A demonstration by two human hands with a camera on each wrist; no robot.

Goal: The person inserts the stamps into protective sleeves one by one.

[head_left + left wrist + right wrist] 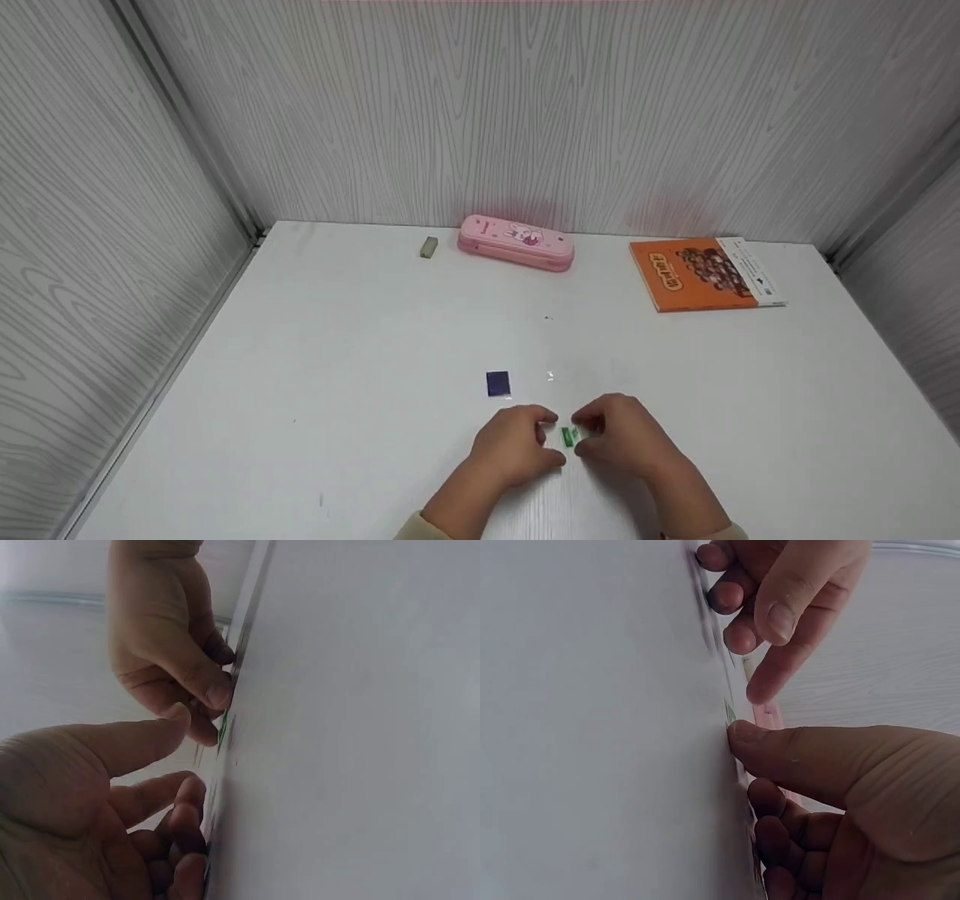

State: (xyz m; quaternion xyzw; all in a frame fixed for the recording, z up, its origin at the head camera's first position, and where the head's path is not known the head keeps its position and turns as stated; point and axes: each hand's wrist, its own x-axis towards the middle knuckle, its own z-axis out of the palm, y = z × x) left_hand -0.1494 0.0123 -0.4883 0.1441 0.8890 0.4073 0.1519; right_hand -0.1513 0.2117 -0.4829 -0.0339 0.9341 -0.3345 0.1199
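Observation:
A small flat green piece (568, 437) with a pale, clear-looking edge lies on the white table between the two hands. The right hand (626, 435) has its thumb and forefinger at the piece's right edge, seeming to hold it by that side. In the right wrist view the right thumb (780, 754) touches the green piece (730, 711) at the tabletop. On the other side, the left hand (514, 446) curves with thumb and forefinger apart, nothing between them. A dark blue square (498, 383) lies flat just beyond the left hand.
A tiny clear scrap (550, 376) lies beyond the hands. Along the back are a greenish block (428, 247), a pink pencil case (516, 241) with a rabbit picture, and an orange book (697, 275) at the right. Wood-grain panels (450, 112) enclose the table's back and sides.

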